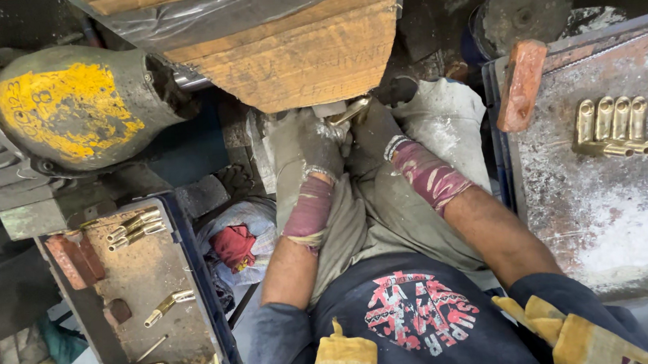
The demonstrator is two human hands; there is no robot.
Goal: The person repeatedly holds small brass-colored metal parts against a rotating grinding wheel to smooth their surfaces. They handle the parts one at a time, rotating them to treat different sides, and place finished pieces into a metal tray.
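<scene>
Both my hands wear dusty grey gloves with cloth wraps at the wrists. My left hand [305, 147] and my right hand [376, 131] together hold a small brass fitting [349, 112] up against the lower edge of a wooden cover [308, 58]. What lies under the cover is hidden. A grey cloth [441, 120] lies across my lap beneath the hands.
A motor with a yellow-painted end [68, 109] sits at the left. A tray [149, 293] at the lower left holds several dull brass fittings [136, 228]. A dusty metal tray [607, 208] at the right carries a row of shiny brass fittings [613, 127] and a brick [521, 84].
</scene>
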